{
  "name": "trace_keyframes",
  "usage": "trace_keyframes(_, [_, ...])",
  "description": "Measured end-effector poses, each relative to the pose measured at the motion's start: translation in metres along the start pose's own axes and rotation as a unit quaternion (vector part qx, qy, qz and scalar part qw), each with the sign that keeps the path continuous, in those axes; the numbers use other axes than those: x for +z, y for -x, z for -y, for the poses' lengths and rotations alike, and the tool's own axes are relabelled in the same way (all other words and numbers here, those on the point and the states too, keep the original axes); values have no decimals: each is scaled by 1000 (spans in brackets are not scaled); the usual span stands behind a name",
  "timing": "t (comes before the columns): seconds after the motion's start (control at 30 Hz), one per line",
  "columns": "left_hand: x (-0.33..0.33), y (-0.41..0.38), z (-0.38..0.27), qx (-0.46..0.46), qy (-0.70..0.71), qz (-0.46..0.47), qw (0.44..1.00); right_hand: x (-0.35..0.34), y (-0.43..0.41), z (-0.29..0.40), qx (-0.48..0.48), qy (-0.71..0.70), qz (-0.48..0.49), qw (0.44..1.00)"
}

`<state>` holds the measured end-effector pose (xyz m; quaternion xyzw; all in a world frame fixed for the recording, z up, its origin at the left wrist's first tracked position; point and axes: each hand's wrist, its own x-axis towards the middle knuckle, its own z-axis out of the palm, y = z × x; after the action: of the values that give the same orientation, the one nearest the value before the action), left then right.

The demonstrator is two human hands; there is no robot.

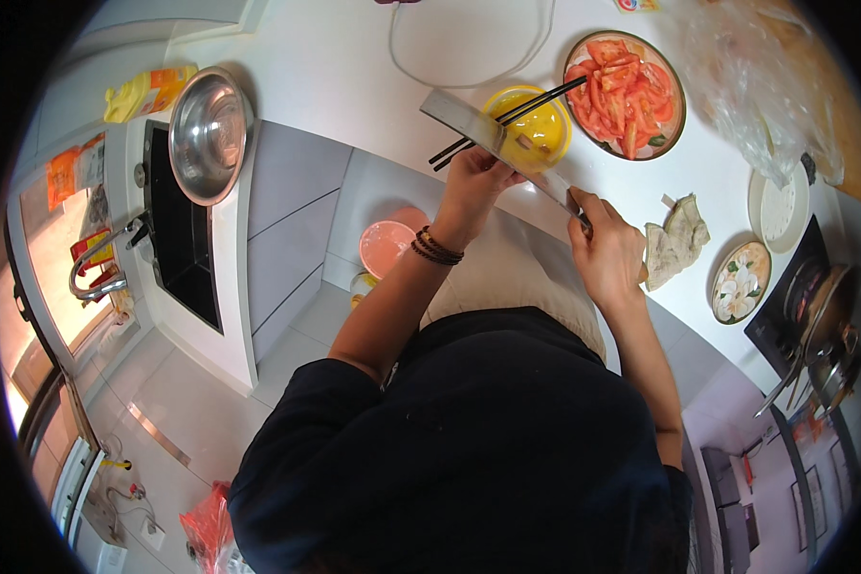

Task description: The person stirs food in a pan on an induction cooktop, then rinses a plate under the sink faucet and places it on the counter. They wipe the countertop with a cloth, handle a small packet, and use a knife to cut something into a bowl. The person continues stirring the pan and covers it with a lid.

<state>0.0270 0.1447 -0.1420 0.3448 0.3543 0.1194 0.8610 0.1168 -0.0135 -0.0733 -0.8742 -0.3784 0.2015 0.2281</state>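
Note:
My right hand (606, 247) grips the handle of a kitchen cleaver (466, 123), whose blade slants up to the left. The fingers of my left hand (477, 183) are bent at the blade's lower edge; whether they pinch something there is hidden. Beyond the blade stands a yellow-rimmed bowl (565, 136) with yellow liquid, probably beaten egg, partly covered by the blade. Black chopsticks (538, 102) lie across the bowl and reach toward a plate (677, 133) of cut tomato wedges (620, 90). A crumpled cloth (678, 240) lies right of my right hand.
At the right are a flowered dish (741, 283), a white oval tray (778, 208), a clear plastic bag (739, 79) and a cooktop (789, 301) with a pan. A steel basin (208, 136) sits by the sink (186, 251) at left. A cable (459, 87) crosses the counter.

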Motion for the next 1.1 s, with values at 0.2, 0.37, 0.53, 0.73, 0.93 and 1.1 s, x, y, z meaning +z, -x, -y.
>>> trace_keyframes(0.2, [9, 2, -12, 16, -11, -18, 1000, -10, 8, 8, -7, -9, -7, 1000])
trace_keyframes(0.37, [4, -2, -7, 29, 4, -11, 1000, -14, 7, 7, 4, -15, 6, 1000])
trace_keyframes(0.53, [2, 0, -10, -10, -8, 20, 1000, -6, 2, 5, 11, -22, 6, 1000])
trace_keyframes(0.73, [0, 1, -10, -48, 33, 19, 998, 3, -3, 1, 21, -15, 7, 1000])
trace_keyframes(0.93, [0, -2, -5, 16, -28, -2, 999, -8, 6, 7, 13, -15, 1, 1000])
trace_keyframes(1.1, [2, -2, -7, 21, 11, -21, 1000, -14, 7, 13, 37, -42, 6, 998])
